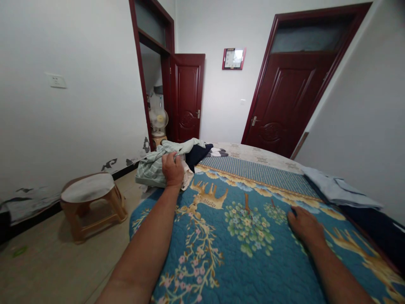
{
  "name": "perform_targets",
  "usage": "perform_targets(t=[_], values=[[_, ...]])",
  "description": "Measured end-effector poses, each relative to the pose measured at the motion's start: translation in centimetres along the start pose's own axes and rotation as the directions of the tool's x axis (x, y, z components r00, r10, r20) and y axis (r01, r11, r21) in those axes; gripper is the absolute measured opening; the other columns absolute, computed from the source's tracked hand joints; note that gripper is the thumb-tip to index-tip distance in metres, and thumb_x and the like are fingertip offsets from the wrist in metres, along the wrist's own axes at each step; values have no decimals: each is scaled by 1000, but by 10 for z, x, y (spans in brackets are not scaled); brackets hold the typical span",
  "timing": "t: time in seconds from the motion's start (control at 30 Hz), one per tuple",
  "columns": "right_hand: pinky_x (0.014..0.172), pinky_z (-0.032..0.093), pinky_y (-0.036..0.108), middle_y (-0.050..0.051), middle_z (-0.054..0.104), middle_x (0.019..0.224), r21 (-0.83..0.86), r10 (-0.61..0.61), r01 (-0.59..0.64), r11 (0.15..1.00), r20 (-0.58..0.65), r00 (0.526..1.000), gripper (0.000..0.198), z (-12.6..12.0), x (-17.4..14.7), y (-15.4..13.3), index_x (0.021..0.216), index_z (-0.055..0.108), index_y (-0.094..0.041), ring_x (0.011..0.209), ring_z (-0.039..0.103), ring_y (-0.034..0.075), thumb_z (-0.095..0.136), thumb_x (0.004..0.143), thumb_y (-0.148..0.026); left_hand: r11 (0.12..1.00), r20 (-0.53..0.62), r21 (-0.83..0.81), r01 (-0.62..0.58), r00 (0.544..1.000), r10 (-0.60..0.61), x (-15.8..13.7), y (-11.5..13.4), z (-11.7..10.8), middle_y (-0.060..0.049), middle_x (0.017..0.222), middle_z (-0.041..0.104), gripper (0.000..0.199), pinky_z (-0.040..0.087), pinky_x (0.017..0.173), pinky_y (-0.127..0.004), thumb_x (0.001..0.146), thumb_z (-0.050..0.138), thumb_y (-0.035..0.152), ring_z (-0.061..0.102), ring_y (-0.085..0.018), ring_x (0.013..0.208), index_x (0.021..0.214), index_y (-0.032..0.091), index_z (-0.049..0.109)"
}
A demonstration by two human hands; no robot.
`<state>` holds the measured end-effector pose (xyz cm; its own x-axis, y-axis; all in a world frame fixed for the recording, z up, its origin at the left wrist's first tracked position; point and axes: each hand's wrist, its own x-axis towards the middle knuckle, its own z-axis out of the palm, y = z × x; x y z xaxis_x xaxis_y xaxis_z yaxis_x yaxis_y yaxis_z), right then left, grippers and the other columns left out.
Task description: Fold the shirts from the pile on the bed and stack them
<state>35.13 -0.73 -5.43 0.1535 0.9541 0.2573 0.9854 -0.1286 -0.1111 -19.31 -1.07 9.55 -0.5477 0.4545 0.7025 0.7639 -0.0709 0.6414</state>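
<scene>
Fingers of the left hand (172,169) curl down into a bunched, pale green striped garment (155,166) at the far left corner of the bed (253,261), so this grip is closed on a fold of cloth near the top of the heap. The garment looks thin, soft and light; it should give no resistance, sag and trail from wherever it is pinched, and carry no risk of breakage. A single handful, as taken here, would lift only part of it, with the rest hanging loose; a seam, collar or hem would give a firmer hold, though none of these can be made out in the crumple. Most of the cloth lies to the left of and beyond the knuckles, partly overhanging the bed's edge toward the floor.

The right hand (306,226) rests palm down on the blue quilt (240,198) with its fingers fairly flat, holding nothing, well apart from the garment.

Just beside the striped piece, on its right, a dark navy cloth (198,154) touches it, so the two could drag together. A folded light blue cloth (338,188) lies along the right edge of the bed. A low wooden stool (90,200) stands on the floor to the left.
</scene>
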Motion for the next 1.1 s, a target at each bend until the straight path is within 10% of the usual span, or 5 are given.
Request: perform_targets(t=[0.27, 0.4, 0.47, 0.7, 1.1], values=[[118, 45, 50, 21, 64, 149, 15, -4, 4, 1000, 2, 1000, 60, 2, 1, 1, 144, 65, -8, 137, 61, 37, 35, 104, -41, 831, 199, -524, -185, 922, 331, -70, 88, 8, -6, 107, 71, 14, 53, 102, -37, 101, 61, 26, 66, -22, 107, 105, 22, 74], [122, 42, 46, 21, 64, 150, 83, -46, 48, 995, -17, 999, 59, 0, -2, -1, 145, 64, -7, 139, 60, 35, 38, 103, -41, 633, 520, -740, -229, 404, 753, -128, 108, 25, -7, 102, 76, 16, 55, 91, -32, 100, 61, 25, 69, -20, 96, 100, 20, 76], [122, 42, 45, 20, 65, 149, 134, -52, 56, 989, -38, 998, 59, -4, -3, -3, 145, 64, -8, 139, 61, 34, 40, 103, -40, 660, 594, -693, -292, 287, 751, -142, 103, 34, -8, 101, 77, 16, 54, 91, -32, 100, 61, 26, 70, -21, 96, 103, 20, 77], [124, 41, 46, 18, 67, 146, 298, -252, 319, 900, -242, 937, 56, -28, -16, -43, 149, 61, -13, 139, 61, 30, 45, 103, -39, 897, 658, 48, -439, 690, 302, -118, 63, 43, -18, 121, 73, 27, 50, 104, -48, 97, 61, 28, 64, -34, 120, 120, 19, 74], [99, 50, 33, 11, 74, 113, 337, -546, 525, 781, -38, 837, 30, -51, -61, -151, 119, 74, -19, 108, 67, 23, 50, 102, -26, 846, 768, 409, -342, 630, -116, -81, 18, 48, -20, 132, 73, 36, 54, 98, -56, 92, 60, 24, 69, -40, 123, 126, 25, 73]])
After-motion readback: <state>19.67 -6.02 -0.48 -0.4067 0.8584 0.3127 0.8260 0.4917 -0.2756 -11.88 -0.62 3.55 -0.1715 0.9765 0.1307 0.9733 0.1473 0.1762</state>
